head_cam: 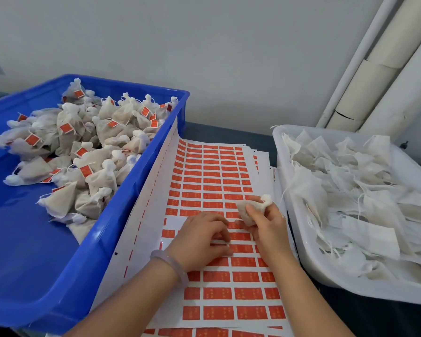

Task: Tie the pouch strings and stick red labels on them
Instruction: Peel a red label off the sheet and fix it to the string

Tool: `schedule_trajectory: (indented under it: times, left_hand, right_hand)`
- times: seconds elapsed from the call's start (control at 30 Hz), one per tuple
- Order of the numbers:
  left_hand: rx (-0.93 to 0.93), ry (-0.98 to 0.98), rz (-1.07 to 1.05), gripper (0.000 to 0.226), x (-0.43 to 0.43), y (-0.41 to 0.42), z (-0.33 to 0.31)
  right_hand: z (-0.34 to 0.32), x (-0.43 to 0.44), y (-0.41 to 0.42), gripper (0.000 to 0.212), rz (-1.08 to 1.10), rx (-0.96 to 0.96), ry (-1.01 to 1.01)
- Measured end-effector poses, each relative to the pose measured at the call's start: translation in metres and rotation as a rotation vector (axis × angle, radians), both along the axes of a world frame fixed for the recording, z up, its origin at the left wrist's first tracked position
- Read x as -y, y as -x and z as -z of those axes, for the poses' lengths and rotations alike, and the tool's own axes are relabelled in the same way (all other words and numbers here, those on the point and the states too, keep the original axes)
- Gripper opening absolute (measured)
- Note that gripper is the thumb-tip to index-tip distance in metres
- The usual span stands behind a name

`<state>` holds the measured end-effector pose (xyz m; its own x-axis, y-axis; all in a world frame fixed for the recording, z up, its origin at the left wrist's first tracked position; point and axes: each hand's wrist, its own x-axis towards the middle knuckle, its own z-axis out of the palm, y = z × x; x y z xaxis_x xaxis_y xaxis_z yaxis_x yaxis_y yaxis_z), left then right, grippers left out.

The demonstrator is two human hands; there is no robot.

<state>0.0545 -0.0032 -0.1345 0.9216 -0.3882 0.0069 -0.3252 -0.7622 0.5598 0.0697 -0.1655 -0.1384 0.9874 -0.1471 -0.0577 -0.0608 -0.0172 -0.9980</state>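
A small white filled pouch (250, 210) with a bunched top is held in my right hand (265, 224), whose fingers curl round it just above the sheet of red labels (214, 181). My left hand (202, 239) rests on the label sheet right beside it, fingers curled down with the tips on a red label; whether a label is lifted I cannot tell. A pale bangle sits on the left wrist.
A blue crate (107, 227) on the left holds several tied pouches (82, 152) with red labels. On the right, a white tray (302, 239) is filled with several untied pouches (355, 200) and loose strings. Pipes run up the wall at the back right.
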Motion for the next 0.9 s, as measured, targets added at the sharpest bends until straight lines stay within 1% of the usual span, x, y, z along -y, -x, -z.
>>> schedule_trajectory:
  times: [0.13,0.33,0.53,0.77,0.8,0.9]
  left_hand:
    - [-0.025,0.027,0.02,0.005,-0.002,-0.002,-0.001]
    - [-0.023,0.045,-0.007,0.013,0.001,0.002,0.002]
    - [-0.052,0.047,-0.044,0.006,0.006,0.003,0.001]
    - [-0.005,0.01,-0.086,0.006,0.014,0.004,0.002]
    - [-0.001,-0.005,-0.085,0.007,0.015,0.003,0.002]
    - [0.015,-0.058,-0.07,0.021,0.016,0.003,0.004]
  right_hand:
    - [0.0,0.0,0.0,0.015,-0.009,0.006,0.035]
    - [-0.001,-0.001,0.0,0.015,-0.009,0.029,0.058]
    - [-0.002,-0.002,0.002,0.013,-0.005,0.031,0.103]
    - [-0.004,-0.003,0.003,0.012,-0.004,0.03,0.12]
    - [-0.004,-0.003,0.003,0.011,-0.003,0.028,0.117]
    - [-0.004,-0.003,0.002,0.011,-0.003,0.026,0.117]
